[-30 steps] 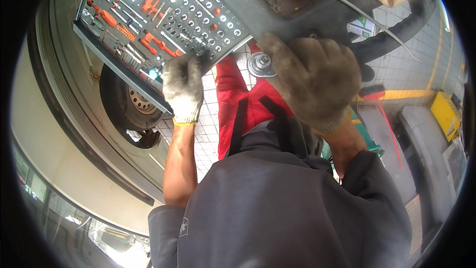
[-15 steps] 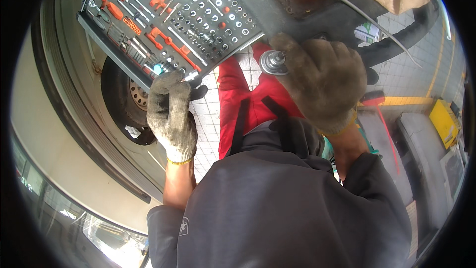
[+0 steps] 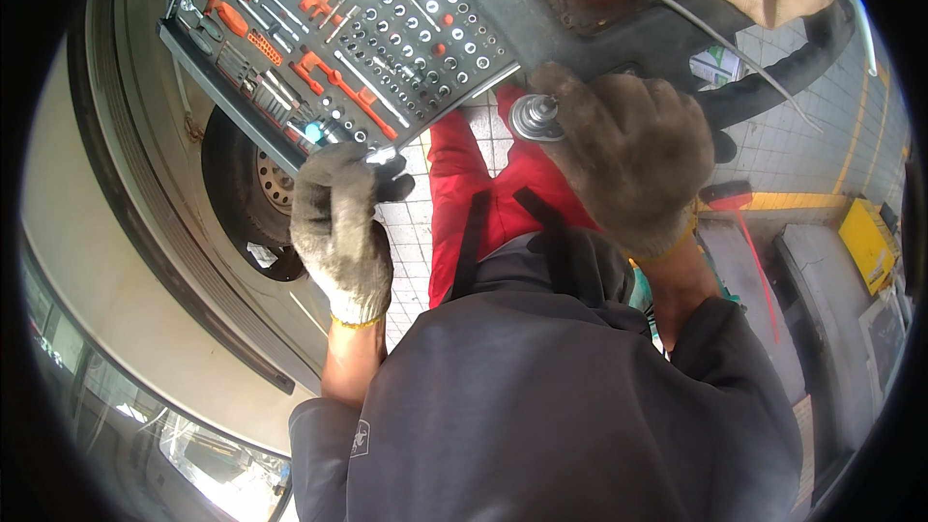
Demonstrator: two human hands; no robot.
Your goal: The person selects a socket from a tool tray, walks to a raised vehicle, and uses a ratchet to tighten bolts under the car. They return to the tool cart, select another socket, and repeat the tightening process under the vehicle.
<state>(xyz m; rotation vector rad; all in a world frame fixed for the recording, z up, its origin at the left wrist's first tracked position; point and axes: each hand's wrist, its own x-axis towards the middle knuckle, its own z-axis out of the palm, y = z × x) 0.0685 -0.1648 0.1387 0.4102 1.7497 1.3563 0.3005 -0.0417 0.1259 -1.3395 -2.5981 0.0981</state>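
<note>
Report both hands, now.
Left hand: at the tool tray's edge; whether it grips anything cannot be told.
Right hand: closed, holding a round metal part.

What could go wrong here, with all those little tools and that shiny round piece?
The gloved right hand holds the round metal piece near its edge, so it might slip and drop toward the tiled floor.

The gloved left hand is at the near edge of the tool tray; a bump there could perhaps jolt small sockets out of their slots.
</note>
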